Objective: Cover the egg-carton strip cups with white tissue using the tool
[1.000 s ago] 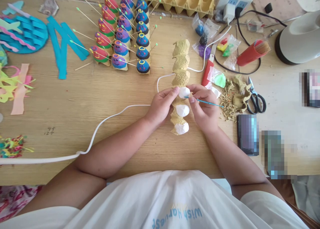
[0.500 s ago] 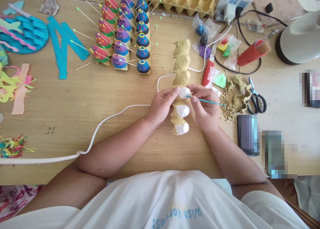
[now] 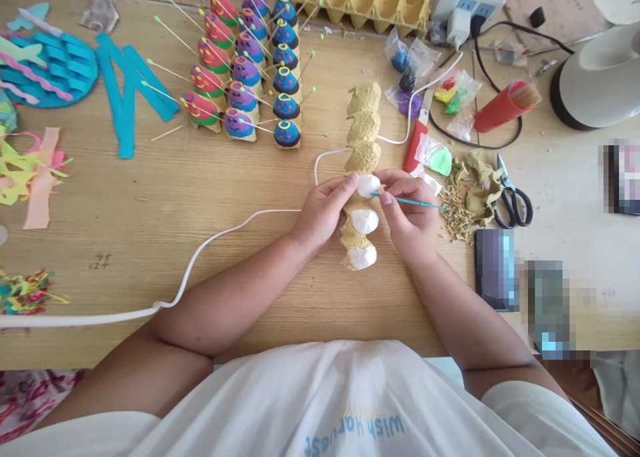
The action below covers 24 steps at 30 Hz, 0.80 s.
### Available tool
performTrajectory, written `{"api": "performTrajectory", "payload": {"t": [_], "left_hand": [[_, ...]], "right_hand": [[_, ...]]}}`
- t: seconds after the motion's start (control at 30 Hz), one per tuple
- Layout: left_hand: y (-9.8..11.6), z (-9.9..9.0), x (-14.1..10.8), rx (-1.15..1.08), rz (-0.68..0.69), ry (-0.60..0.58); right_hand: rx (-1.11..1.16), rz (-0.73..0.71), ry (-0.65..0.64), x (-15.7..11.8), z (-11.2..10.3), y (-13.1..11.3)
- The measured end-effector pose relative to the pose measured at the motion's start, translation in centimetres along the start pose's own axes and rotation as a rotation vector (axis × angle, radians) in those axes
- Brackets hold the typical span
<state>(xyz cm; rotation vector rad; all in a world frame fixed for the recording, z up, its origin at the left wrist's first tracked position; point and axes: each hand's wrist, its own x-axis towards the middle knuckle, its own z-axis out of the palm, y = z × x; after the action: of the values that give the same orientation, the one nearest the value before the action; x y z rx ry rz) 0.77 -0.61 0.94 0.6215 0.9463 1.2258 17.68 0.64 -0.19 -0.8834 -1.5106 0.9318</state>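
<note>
A strip of egg carton cups (image 3: 363,157) runs lengthwise away from me above the table. Three of its nearer cups carry white clay (image 3: 365,221) on their tops; the farther ones are bare tan pulp. My left hand (image 3: 325,210) grips the strip from the left, thumb on the third white cup, its other fingers partly hidden. Between thumb and fingers, my right hand (image 3: 413,210) pinches a thin blue modelling tool (image 3: 417,202). The tool's tip touches the white clay under my left thumb, at its right side.
Painted carton caterpillars (image 3: 245,70) with pin-like feelers stand at the back left. To the right are a red-handled knife (image 3: 416,137), scissors (image 3: 514,200), carton scraps (image 3: 483,187) and a phone (image 3: 497,268). A white cable (image 3: 210,240) crosses the table near my left arm.
Almost nothing differs. The blue tool's tip stays against the white clay, with only a tiny shift of my right fingers.
</note>
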Motion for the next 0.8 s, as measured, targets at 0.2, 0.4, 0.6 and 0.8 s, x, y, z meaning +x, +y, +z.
{"api": "performTrajectory", "payload": {"t": [0.2, 0.4, 0.6, 0.8], "left_hand": [[0.11, 0.07, -0.06, 0.002, 0.003, -0.001], [0.1, 0.02, -0.1, -0.001, 0.008, 0.001], [0.12, 0.06, -0.07, 0.008, -0.001, 0.011], [0.04, -0.04, -0.06, 0.007, 0.009, -0.004]], "right_hand": [[-0.004, 0.007, 0.0, 0.05, 0.07, -0.1], [0.008, -0.006, 0.001, 0.07, 0.07, 0.03], [0.001, 0.006, -0.003, 0.08, 0.05, 0.02], [0.0, -0.032, -0.011, 0.05, -0.02, 0.06]]}}
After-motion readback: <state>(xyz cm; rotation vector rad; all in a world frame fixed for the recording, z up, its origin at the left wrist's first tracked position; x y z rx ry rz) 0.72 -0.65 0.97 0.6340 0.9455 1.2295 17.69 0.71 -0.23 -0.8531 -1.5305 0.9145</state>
